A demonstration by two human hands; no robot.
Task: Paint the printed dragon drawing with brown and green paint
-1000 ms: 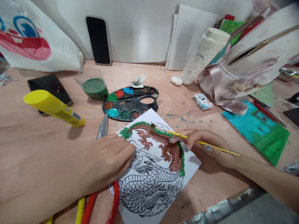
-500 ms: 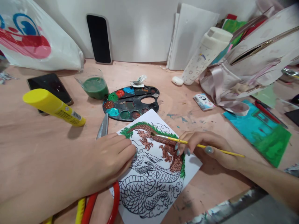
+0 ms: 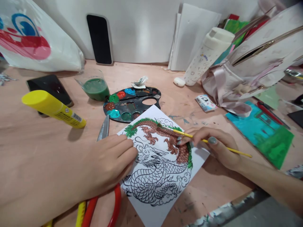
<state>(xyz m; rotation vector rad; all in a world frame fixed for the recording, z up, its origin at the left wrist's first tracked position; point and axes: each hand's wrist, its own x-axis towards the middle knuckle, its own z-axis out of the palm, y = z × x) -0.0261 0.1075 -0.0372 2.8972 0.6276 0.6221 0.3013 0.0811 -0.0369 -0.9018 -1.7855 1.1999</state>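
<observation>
A white sheet with a line-drawn dragon (image 3: 153, 176) lies slanted on the table. Its upper body is painted brown, with green along the back. My right hand (image 3: 213, 145) grips a thin yellow paintbrush (image 3: 182, 133), whose bristles are at the dragon's upper back. My left hand (image 3: 113, 164) rests curled at the sheet's left edge, fingertips hidden beneath it. Under that hand lie scissors with red handles (image 3: 117, 205), their blade poking out above. Behind the sheet sits a black paint palette (image 3: 115, 107) with several coloured wells, its near edge partly covered by the paper.
A cup of green water (image 3: 96, 88) stands left of the palette. Nearer me is an upright yellow glue tube (image 3: 54, 108), beside a dark phone (image 3: 50, 88). Another phone (image 3: 99, 39) leans at the back. A white bottle (image 3: 208, 56), bag (image 3: 260, 60) and painted panel (image 3: 262, 135) occupy the right.
The sheet has slid up and to the right and turned slightly under my hands. The brush tip has shifted a little up and right along the dragon's back. My left hand is nearly still.
</observation>
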